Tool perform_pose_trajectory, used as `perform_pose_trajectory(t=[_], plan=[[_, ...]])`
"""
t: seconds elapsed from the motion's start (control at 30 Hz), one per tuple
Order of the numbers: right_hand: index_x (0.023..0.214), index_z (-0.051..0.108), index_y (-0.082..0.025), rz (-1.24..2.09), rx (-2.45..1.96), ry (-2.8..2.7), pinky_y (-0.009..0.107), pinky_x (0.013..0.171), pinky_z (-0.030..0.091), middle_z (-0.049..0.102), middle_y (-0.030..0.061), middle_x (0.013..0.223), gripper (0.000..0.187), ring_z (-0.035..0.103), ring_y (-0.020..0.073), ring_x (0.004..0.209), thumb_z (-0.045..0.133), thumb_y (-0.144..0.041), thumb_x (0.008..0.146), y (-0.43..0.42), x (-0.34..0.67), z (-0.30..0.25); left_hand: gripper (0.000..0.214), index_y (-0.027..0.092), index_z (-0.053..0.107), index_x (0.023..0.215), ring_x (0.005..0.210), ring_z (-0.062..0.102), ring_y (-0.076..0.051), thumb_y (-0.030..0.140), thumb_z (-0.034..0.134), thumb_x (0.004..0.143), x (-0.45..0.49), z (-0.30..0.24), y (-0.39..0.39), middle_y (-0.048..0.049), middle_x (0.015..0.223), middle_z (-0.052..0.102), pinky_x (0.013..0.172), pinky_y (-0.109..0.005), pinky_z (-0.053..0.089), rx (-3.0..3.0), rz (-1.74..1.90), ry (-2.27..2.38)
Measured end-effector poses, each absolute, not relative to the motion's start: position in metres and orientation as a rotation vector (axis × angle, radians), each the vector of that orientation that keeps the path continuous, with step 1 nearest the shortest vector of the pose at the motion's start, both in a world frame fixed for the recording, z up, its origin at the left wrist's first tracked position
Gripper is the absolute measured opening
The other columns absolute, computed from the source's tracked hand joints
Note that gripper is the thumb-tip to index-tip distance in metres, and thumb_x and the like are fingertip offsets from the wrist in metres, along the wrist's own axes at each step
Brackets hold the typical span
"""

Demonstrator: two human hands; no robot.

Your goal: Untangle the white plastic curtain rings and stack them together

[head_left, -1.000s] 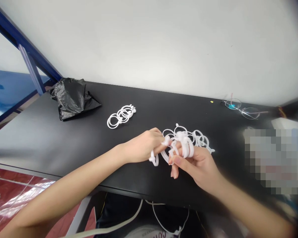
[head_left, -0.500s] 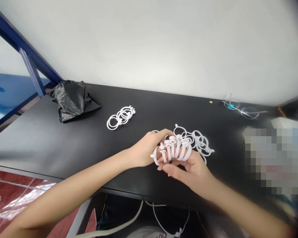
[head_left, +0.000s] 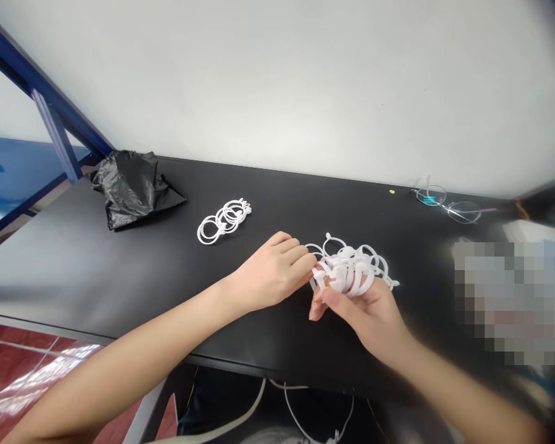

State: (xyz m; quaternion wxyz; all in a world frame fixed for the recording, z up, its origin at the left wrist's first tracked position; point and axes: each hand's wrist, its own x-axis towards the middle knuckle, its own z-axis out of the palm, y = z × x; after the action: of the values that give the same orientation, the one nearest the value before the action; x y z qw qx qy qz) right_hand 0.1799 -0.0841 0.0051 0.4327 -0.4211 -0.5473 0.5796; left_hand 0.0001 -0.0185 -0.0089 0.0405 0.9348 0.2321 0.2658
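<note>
Several white plastic rings [head_left: 349, 279] with small knobs sit bunched around the fingers of my right hand [head_left: 374, 317], whose thumb presses against them from the near side. My left hand [head_left: 277, 268] is closed, its fingertips pinched at the left end of this bunch on a ring; the exact hold is partly hidden. Behind the right hand a loose pile of the same rings [head_left: 374, 258] lies on the black table [head_left: 277, 209]. Farther left, a smaller group of white rings [head_left: 209, 229] lies overlapping on the tabletop.
A crumpled black plastic bag [head_left: 132, 188] lies at the table's back left. Eyeglasses [head_left: 462, 211] rest at the back right near the wall [head_left: 282, 92]. A blurred, pixelated object [head_left: 513, 296] stands at the right. A blue metal frame [head_left: 58, 132] borders the left.
My left hand has drawn back a little from over the rings and its fingers have curled. The bunch on my right hand has shifted right and is packed closer together.
</note>
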Motion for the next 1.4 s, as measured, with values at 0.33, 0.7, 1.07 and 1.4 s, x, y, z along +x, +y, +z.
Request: perform_pose_trajectory(t=[0.33, 0.7, 1.07, 1.4], plan=[[0.068, 0.065, -0.017, 1.286, -1.038, -1.512, 0.021, 0.062, 0.055, 0.064, 0.0004, 0.062, 0.027, 0.063, 0.0111, 0.060, 0.060, -0.024, 0.093, -0.087, 0.184, 0.004, 0.037, 0.019, 0.039, 0.071, 0.063, 0.047, -0.013, 0.026, 0.024, 0.104, 0.002, -0.015, -0.020, 0.0009, 0.065, 0.049, 0.078, -0.030, 0.040, 2.513, 0.781, 0.646], [0.078, 0.066, -0.014, 1.288, -1.252, -1.500, 0.024, 0.051, 0.057, 0.066, 0.0041, 0.071, 0.028, 0.066, 0.0148, 0.062, 0.067, -0.041, 0.086, -0.022, 0.192, 0.033, 0.039, 0.019, 0.043, 0.062, 0.051, 0.044, -0.010, 0.034, 0.039, 0.098, 0.001, -0.012, -0.019, 0.0031, 0.052, 0.048, 0.066, -0.029, 0.038, 2.671, 1.199, 0.561], [0.064, 0.039, -0.020, 1.104, -1.209, -2.450, 0.020, 0.043, 0.038, 0.054, -0.0038, 0.055, 0.030, 0.062, 0.0123, 0.049, 0.060, -0.021, 0.084, 0.075, 0.104, 0.028, 0.041, 0.018, 0.044, 0.059, 0.046, 0.041, -0.009, 0.027, 0.040, 0.099, 0.010, -0.030, -0.020, 0.0045, 0.049, 0.047, 0.062, -0.028, 0.035, 2.864, 1.144, 0.547], [0.078, 0.063, -0.017, 0.874, -1.135, -2.482, 0.026, 0.059, 0.043, 0.067, 0.0008, 0.079, 0.008, 0.059, 0.0117, 0.059, 0.069, -0.022, 0.074, 0.076, 0.109, 0.027, 0.040, 0.018, 0.048, 0.062, 0.050, 0.045, -0.010, 0.027, 0.039, 0.099, 0.006, -0.029, -0.010, 0.0025, 0.052, 0.052, 0.064, -0.029, 0.037, 2.833, 1.045, 0.676]])
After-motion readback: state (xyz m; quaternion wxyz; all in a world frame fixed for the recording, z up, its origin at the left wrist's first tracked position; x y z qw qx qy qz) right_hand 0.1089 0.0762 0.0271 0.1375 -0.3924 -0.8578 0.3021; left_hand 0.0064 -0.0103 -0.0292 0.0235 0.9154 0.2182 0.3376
